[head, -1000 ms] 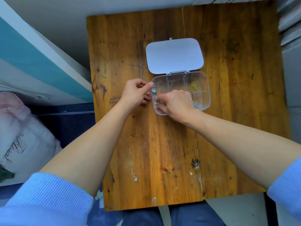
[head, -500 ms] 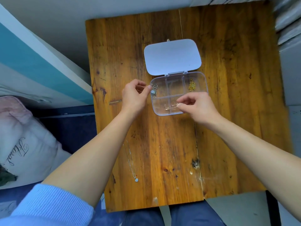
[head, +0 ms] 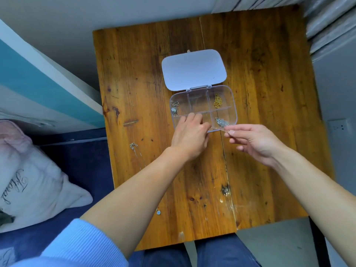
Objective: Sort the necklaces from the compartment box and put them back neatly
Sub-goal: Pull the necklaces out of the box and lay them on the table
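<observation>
A clear compartment box (head: pixel 233 105) lies open on the wooden table (head: pixel 269 132), its white lid (head: pixel 193 69) flipped back. A silver necklace (head: pixel 175 108) fills the far left compartment, a gold one (head: pixel 218 101) the far right, a silver chain (head: pixel 221 121) the near right. My left hand (head: pixel 189 134) rests over the box's near left corner and my right hand (head: pixel 254 140) is just right of it. Between them runs a thin rose-gold chain (head: pixel 218 129), pinched at both ends. Another thin necklace (head: pixel 133 145) lies on the table to the left, its pendant (head: pixel 158 212) near my forearm.
The table's left edge drops to a blue seat with a pale pillow (head: pixel 28 180). A wall runs along the far side and grey boards (head: pixel 331 26) stand at the right. My knees sit under the near edge.
My right hand drew the rose-gold chain out of the near left compartment and moved right. My left hand left the box's left edge and took the chain's other end.
</observation>
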`<state>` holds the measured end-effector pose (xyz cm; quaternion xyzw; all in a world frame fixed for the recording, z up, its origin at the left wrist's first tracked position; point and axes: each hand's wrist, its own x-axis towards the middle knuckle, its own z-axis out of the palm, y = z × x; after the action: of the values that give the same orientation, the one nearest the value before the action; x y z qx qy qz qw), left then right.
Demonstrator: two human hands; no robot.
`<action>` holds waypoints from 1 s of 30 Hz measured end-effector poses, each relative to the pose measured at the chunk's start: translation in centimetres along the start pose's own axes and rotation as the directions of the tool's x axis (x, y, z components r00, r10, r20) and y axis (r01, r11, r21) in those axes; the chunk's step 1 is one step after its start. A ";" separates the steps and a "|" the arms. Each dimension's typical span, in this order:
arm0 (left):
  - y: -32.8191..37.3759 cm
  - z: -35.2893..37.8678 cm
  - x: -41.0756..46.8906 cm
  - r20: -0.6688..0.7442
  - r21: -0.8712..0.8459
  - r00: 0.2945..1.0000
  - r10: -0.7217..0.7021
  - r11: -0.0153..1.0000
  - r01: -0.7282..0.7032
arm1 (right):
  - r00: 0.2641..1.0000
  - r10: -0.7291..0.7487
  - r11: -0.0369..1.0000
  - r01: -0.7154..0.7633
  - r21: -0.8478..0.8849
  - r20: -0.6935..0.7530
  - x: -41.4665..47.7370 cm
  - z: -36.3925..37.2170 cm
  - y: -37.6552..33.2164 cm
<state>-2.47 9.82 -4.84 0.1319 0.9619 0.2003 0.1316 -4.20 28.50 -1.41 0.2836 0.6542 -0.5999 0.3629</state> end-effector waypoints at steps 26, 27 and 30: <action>0.6 -3.2 -0.9 0.281 -0.906 0.884 -0.373 0.202 0.372 | 0.996 0.026 0.958 0.001 0.285 -0.090 -0.6 -0.7 1.9; 0.5 -3.3 -1.2 0.312 -0.930 0.872 -0.378 0.066 0.362 | 0.997 0.018 0.958 0.004 0.288 -0.076 -0.7 -0.4 1.9; 0.3 -3.1 -2.1 0.397 -0.906 0.838 -0.374 -0.308 0.291 | 0.998 -0.009 0.957 0.025 0.289 -0.055 -1.4 0.7 2.0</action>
<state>-1.37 8.37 -1.51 -0.3001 0.4542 0.8128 0.2075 -1.71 28.10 -1.47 0.3440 0.5712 -0.6844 0.2948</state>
